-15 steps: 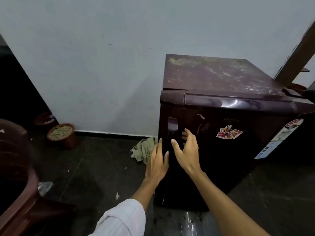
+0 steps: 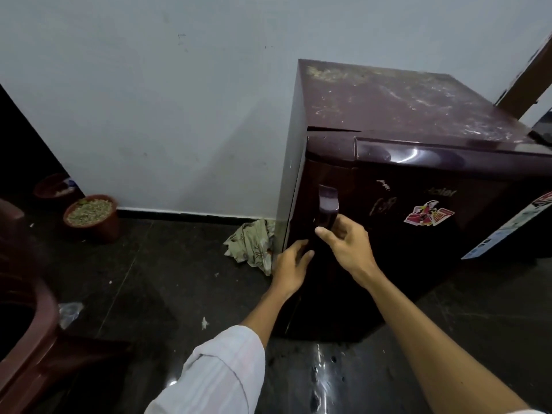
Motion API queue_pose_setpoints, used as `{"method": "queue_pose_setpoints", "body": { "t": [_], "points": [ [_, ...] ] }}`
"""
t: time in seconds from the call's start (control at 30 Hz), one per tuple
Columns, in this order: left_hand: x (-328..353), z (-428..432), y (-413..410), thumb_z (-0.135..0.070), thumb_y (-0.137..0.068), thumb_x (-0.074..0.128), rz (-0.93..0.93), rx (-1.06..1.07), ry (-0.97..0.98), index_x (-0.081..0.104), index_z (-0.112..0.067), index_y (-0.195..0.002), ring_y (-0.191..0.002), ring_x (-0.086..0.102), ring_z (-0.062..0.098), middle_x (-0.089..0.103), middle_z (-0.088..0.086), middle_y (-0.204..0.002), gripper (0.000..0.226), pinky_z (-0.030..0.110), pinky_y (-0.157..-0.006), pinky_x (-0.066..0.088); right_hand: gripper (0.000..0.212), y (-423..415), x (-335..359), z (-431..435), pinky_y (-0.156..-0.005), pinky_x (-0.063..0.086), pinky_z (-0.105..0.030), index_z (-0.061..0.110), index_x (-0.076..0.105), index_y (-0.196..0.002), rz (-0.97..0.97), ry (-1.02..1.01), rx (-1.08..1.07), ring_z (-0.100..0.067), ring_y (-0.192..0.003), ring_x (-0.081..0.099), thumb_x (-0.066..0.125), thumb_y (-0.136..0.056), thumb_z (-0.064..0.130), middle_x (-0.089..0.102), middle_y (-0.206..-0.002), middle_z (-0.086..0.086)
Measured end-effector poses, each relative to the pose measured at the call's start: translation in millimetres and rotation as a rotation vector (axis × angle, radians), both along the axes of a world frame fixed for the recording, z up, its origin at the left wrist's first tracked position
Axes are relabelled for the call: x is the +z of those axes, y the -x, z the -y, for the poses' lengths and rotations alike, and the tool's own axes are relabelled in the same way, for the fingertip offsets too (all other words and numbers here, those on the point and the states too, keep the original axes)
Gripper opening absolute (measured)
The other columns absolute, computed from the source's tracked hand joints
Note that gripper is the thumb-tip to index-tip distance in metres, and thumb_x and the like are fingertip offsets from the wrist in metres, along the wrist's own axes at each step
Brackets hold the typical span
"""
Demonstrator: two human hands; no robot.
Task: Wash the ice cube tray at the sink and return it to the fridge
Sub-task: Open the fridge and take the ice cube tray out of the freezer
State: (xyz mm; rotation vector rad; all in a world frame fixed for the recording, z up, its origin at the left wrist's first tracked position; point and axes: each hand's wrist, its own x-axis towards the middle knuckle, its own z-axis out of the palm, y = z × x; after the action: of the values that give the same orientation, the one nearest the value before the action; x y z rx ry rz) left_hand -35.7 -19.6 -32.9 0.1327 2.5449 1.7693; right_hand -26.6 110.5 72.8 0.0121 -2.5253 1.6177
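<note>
fridge: maroon, stood by the wall.
right hand: fingers curled round the handle.
left hand: at the door's left edge, fingers bent; grip could not be told.

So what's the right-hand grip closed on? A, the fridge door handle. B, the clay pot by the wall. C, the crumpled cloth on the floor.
A: the right-hand grip has its fingers curled round the lower end of the fridge door handle. The crumpled cloth and the clay pot lie untouched off to the left.
</note>
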Motion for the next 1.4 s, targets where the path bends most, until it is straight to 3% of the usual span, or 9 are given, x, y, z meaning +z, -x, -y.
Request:
{"method": "queue_pose_setpoints", "body": {
  "t": [0.1,0.2,0.37,0.7,0.9,1.07,1.27,1.4],
  "points": [
    [-4.8,0.4,0.3,-0.023,-0.099,0.057,0.005,0.001,-0.100,0.058,-0.008,-0.132,-0.109,0.063,0.012,0.069,0.007,-0.118,0.036,0.021,-0.093,0.050,0.018,2.4,-2.5,-1.1,-0.088,0.058,-0.039,0.013,0.070,-0.103,0.005,-0.029,-0.001,-0.009,-0.094,0.071,0.072,-0.088,0.022,0.075,-0.098,0.002],
    [-7.6,-2.0,-1.5,-0.025,-0.100,0.056,0.002,0.018,-0.126,0.056,-0.009,-0.136,-0.112,0.058,0.006,0.067,0.007,-0.125,0.039,0.020,-0.095,0.047,0.020,-3.8,-4.6,8.1,-0.090,0.057,-0.032,0.013,0.070,-0.110,0.005,0.037,-0.041,-0.005,-0.097,0.070,0.069,-0.091,0.017,0.075,-0.103,0.003],
    [-17.3,-7.4,-0.8,-0.030,-0.101,0.053,-0.040,0.052,-0.128,0.053,-0.009,-0.139,-0.122,0.060,0.021,0.065,0.010,-0.131,0.043,0.022,-0.098,0.045,0.016,-8.2,-8.0,18.7,-0.085,0.058,-0.026,0.013,0.069,-0.108,-0.007,0.087,-0.122,-0.004,-0.094,0.071,0.066,-0.092,0.014,0.075,-0.100,0.003],
    [-25.4,-13.2,-34.5,-0.026,-0.100,0.055,-0.204,0.095,-0.062,0.058,-0.005,-0.134,-0.110,0.066,0.020,0.070,0.012,-0.122,0.040,0.000,-0.087,0.040,0.019,-37.6,-8.7,8.0,-0.085,0.056,-0.021,0.011,0.069,-0.111,0.000,0.138,-0.071,-0.005,-0.099,0.070,0.064,-0.093,0.007,0.074,-0.102,0.004],
    [-27.1,-34.0,-91.6,-0.022,-0.099,0.058,-0.202,0.148,-0.091,0.059,-0.005,-0.133,-0.111,0.064,0.012,0.069,0.011,-0.123,0.038,0.001,-0.090,0.042,0.022,-83.5,-15.8,-15.6,-0.091,0.055,-0.026,0.007,0.068,-0.114,-0.035,0.119,0.014,-0.009,-0.104,0.069,0.063,-0.093,0.004,0.074,-0.107,0.001],
    [-22.3,-56.7,-139.4,-0.021,-0.098,0.059,-0.198,0.184,-0.084,0.058,-0.006,-0.134,-0.106,0.064,0.006,0.070,0.010,-0.120,0.039,0.002,-0.088,0.043,0.025,-124.8,-18.0,-39.0,-0.092,0.053,-0.022,0.009,0.066,-0.118,-0.053,0.092,0.076,-0.007,-0.108,0.067,0.062,-0.094,0.006,0.073,-0.110,0.003],
    [-18.9,-90.2,-199.1,-0.025,-0.098,0.059,-0.221,0.201,-0.032,0.060,-0.007,-0.133,-0.104,0.070,0.018,0.072,0.011,-0.117,0.039,0.026,-0.090,0.056,0.021,-181.0,-19.3,-73.4,-0.090,0.052,-0.020,0.013,0.067,-0.114,-0.030,0.111,0.104,-0.005,-0.104,0.067,0.061,-0.095,0.007,0.073,-0.105,0.004],
    [-16.7,-118.2,-239.1,-0.023,-0.096,0.062,-0.212,0.216,0.001,0.061,-0.008,-0.132,-0.104,0.070,0.018,0.072,0.010,-0.116,0.038,0.030,-0.090,0.057,0.016,-223.2,-21.6,-100.9,-0.087,0.052,-0.020,0.013,0.066,-0.109,-0.039,0.123,0.087,-0.007,-0.100,0.068,0.060,-0.095,0.007,0.073,-0.102,0.004]
  ]
}}
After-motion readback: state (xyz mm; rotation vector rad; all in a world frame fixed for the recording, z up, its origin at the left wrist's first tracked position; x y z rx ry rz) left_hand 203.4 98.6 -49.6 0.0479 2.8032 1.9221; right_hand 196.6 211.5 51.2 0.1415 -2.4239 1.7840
